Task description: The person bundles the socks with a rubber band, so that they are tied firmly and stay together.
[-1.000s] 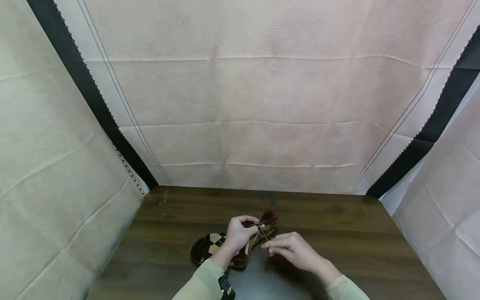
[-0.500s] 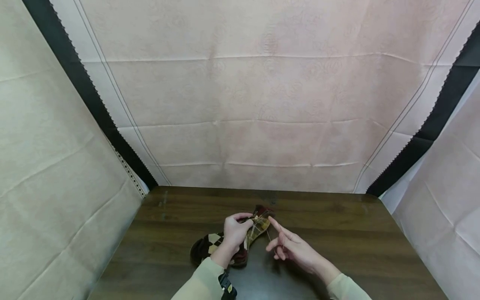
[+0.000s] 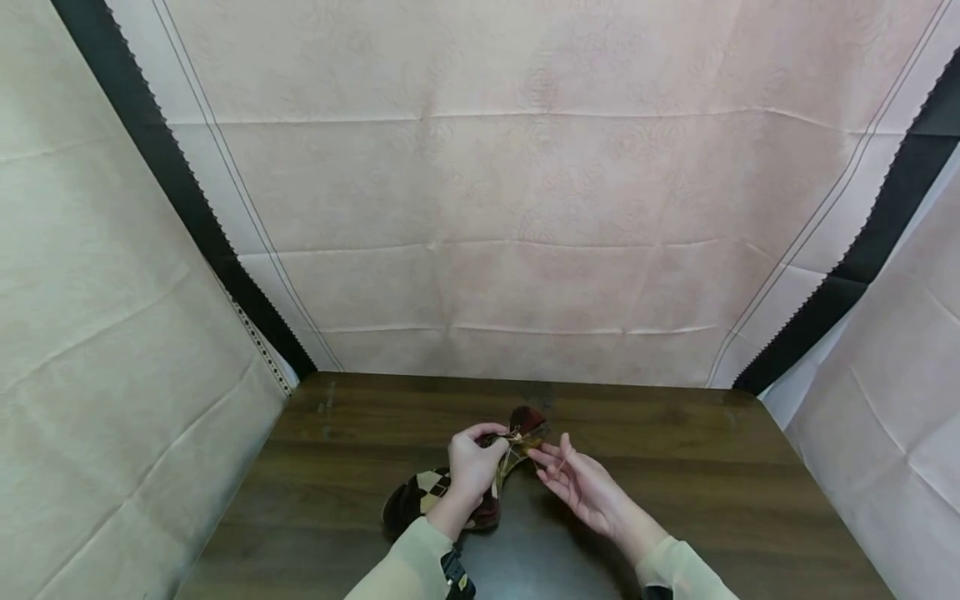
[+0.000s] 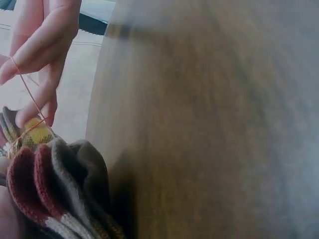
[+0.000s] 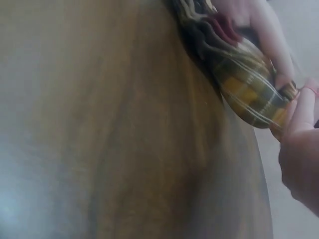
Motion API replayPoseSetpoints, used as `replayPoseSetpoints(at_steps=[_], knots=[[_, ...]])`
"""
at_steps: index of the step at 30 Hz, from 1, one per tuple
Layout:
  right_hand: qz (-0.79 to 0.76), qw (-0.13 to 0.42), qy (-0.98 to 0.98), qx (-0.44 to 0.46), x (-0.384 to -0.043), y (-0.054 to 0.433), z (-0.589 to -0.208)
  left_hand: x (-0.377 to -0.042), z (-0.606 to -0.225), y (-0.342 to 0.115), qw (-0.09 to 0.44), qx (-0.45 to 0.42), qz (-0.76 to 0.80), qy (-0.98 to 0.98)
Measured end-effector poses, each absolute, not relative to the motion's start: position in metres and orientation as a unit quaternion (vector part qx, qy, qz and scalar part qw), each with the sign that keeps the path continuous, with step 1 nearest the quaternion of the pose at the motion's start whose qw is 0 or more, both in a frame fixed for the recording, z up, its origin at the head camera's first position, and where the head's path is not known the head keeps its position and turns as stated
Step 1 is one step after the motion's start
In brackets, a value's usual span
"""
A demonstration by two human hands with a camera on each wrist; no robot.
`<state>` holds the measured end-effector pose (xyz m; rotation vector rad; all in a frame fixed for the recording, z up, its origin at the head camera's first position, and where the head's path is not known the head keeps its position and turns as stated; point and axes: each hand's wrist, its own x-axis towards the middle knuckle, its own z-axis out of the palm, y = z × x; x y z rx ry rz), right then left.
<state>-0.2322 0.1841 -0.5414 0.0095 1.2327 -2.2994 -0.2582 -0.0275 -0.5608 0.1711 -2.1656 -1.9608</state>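
Note:
My left hand [image 3: 472, 467] grips the narrowed middle of a bundle of knit socks [image 3: 529, 419]. In the left wrist view the socks [image 4: 75, 172] show folded red and grey edges; in the right wrist view yellow-and-green checked fabric [image 5: 246, 92] shows, with pale string strands [image 5: 249, 110] lying along it. My right hand [image 3: 581, 492] is just right of the bundle, with a thin reddish string [image 4: 31, 92] looped over its fingers. That string runs taut to the gathered part of the bundle. The fingertips of the right hand are close to the checked fabric. The string's far end is hidden.
A dark sock part with cream diamonds [image 3: 431, 483] lies left of my left wrist. Under everything is a brown wooden table [image 3: 360, 417]. Pale fabric walls [image 3: 525, 292] with black borders [image 3: 247, 292] enclose it at the back and both sides.
My right hand first drew back with the string and stretched out a finger at the bundle. Now it has turned, thumb up and fingers spread, nearer the bundle. The left hand keeps its grip.

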Motion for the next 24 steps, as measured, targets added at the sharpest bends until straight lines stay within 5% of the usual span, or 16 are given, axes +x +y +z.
replayPoseSetpoints(at_steps=[10, 24], knots=[[-0.752, 0.287, 0.593, 0.022, -0.252, 0.200, -0.537, -0.255, -0.566, -0.034, 0.139, -0.155, -0.559, -0.802], [-0.582, 0.324, 0.745, -0.002, -0.257, 0.213, -0.531, -0.245, -0.563, -0.032, 0.002, -0.328, -0.471, -0.819]])
